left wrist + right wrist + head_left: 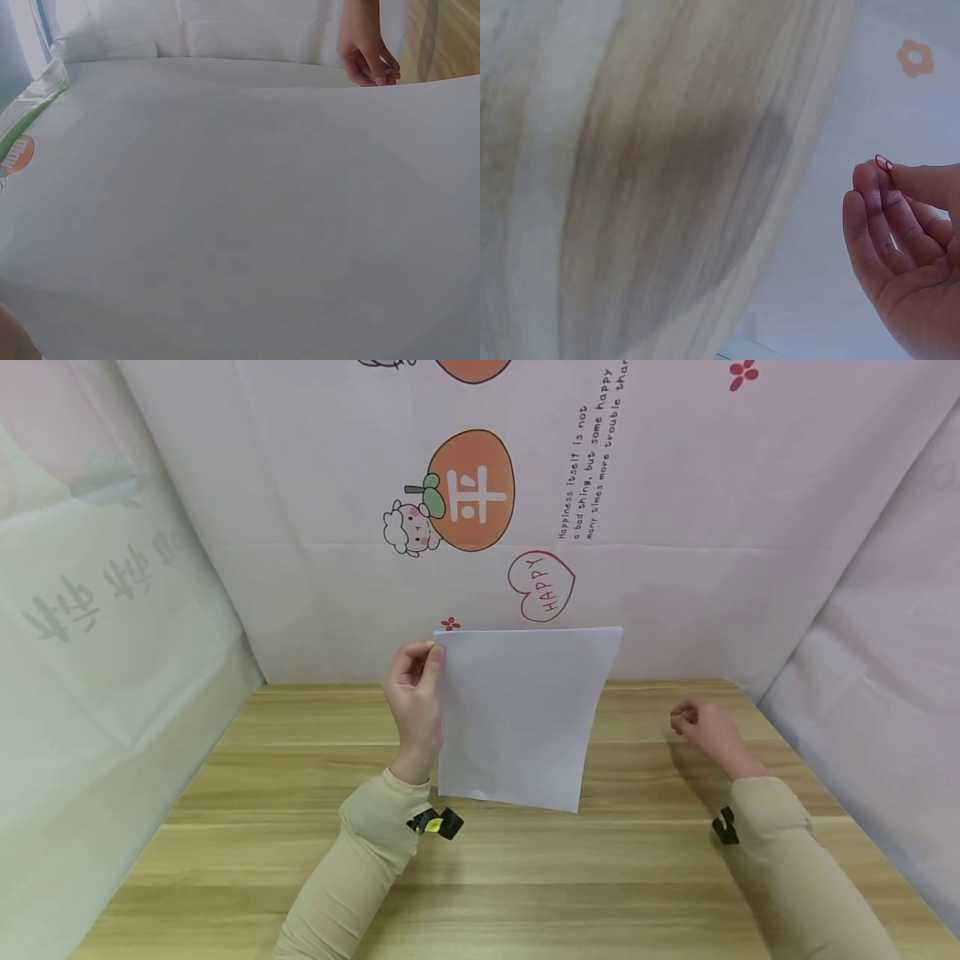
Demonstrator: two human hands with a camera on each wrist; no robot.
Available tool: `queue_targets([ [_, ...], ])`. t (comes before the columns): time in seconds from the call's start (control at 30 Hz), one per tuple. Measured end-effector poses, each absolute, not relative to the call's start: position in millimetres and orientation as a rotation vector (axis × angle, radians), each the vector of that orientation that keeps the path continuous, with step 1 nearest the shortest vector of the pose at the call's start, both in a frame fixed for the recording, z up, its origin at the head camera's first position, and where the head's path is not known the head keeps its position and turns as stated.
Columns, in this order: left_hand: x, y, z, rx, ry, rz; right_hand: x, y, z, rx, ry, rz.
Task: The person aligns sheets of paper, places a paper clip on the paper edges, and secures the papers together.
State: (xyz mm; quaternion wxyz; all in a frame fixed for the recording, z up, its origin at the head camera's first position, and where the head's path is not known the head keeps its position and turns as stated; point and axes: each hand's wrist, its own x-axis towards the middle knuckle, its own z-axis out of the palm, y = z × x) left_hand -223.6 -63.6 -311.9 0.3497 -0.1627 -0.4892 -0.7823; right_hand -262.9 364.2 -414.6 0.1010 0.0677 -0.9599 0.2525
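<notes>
My left hand pinches the upper left corner of a white sheet of paper, thumb in front. The paper hangs upright above the table, its right side slightly bent; whether it is one sheet or several I cannot tell. In the left wrist view the sheet fills most of the frame. Off to the right and apart from the paper, my right hand is raised over the table. Between its thumb and fingertips the right wrist view shows a small red wire loop, apparently a paper clip, mostly covered by the fingers.
Below both hands lies a wood-grain table. A white printed cloth hangs behind it, with more pale cloth along both sides. Small black devices sit at the left wrist and right wrist.
</notes>
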Motion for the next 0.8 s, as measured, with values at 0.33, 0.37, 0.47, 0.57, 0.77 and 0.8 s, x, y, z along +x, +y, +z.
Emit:
queue_targets([
  [0.33, -224, -63, -312, -0.412, -1.272, -2.025, -257, 359, -407, 0.192, -2.799, 0.748],
  [0.37, -224, -63, -312, -0.412, -1.272, -2.025, -256, 359, -407, 0.195, -2.795, 0.747],
  [0.47, -224, -63, -312, -0.413, -1.273, -2.026, -256, 357, -405, 0.206, -2.781, 0.743],
  [0.57, -224, -63, -312, -0.415, -1.277, -2.022, -255, 355, -403, 0.215, -2.766, 0.729],
  [0.77, -224, -63, -313, -0.417, -1.29, -2.013, -251, 349, -398, 0.232, -2.714, 0.705],
  [0.8, -224, -63, -313, -0.416, -1.292, -2.011, -250, 348, -397, 0.235, -2.706, 0.702],
])
